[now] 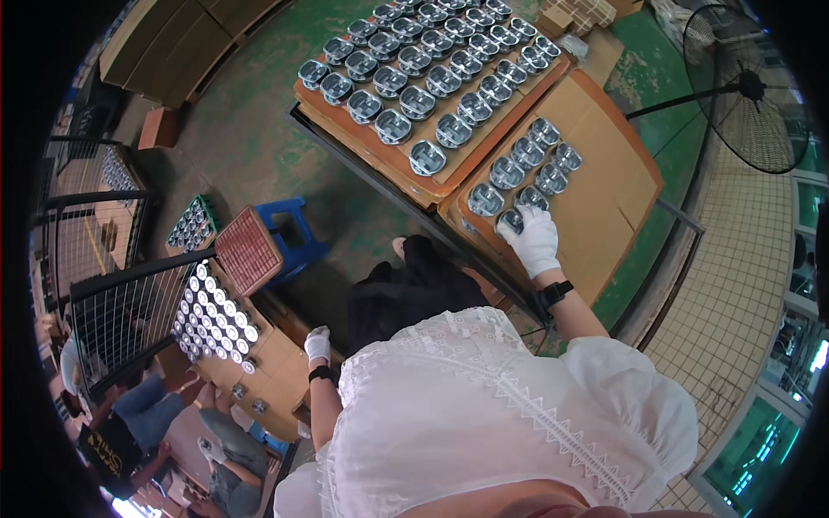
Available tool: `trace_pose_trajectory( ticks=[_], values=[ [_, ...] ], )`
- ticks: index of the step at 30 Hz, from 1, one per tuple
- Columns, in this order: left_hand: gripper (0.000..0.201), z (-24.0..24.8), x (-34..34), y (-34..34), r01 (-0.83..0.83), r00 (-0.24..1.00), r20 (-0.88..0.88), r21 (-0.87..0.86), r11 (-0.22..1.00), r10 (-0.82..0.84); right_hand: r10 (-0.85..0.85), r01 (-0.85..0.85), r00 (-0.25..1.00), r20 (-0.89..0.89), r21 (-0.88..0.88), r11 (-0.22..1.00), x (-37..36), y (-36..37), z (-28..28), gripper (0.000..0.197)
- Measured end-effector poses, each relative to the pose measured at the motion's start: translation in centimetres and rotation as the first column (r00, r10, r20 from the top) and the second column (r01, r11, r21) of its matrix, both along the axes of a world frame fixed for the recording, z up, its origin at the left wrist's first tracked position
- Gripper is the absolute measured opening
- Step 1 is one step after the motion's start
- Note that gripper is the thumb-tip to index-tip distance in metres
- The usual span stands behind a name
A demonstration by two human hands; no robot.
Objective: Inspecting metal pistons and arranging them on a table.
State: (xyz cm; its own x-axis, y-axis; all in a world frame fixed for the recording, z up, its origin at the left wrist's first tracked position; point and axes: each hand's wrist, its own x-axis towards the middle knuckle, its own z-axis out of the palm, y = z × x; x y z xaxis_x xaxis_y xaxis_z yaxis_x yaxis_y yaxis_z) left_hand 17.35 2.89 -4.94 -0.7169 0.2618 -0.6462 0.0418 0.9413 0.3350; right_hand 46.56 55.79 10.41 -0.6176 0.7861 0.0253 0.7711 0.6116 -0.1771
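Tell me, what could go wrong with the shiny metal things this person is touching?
The gloved right hand has its fingers on one shiny metal part, and other metal parts stand close by, so it might bump one. That part looks smooth, so it could perhaps slip from the glove if lifted. Also, a blue stool stands near the person's legs, so stepping that way might mean a trip.

Round silver metal parts: glossy. Flat tan cardboard sheet: smooth, matt. Fitted white cloth glove: matt.
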Motion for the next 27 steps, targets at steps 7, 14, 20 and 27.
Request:
trace_pose_trajectory(
  ticks=[7,14,20,27],
  values=[
    [0.034,0.1,-0.3,0.3,0.01,1.0,0.002,-0.023,1.0,-0.01,-0.264,0.264,0.964,-0.008,0.1,0.959,1.5,7.3,0.4,0.041],
    [0.034,0.3,-0.2,-0.9,-0.067,0.997,-0.035,-0.042,0.997,0.065,-0.392,0.395,0.918,0.061,-0.044,0.918,0.0,10.6,1.9,0.04],
    [0.024,0.1,2.9,-3.6,0.474,0.802,-0.236,-0.306,0.826,-0.548,-0.023,0.026,0.995,-0.096,0.027,0.999,-6.8,7.0,3.5,0.039],
    [0.031,0.4,10.2,-3.2,-0.399,0.912,-0.143,-0.09,0.913,0.385,0.178,-0.415,0.907,-0.383,-0.732,0.54,-20.2,-8.0,-1.8,0.036]
  ],
)
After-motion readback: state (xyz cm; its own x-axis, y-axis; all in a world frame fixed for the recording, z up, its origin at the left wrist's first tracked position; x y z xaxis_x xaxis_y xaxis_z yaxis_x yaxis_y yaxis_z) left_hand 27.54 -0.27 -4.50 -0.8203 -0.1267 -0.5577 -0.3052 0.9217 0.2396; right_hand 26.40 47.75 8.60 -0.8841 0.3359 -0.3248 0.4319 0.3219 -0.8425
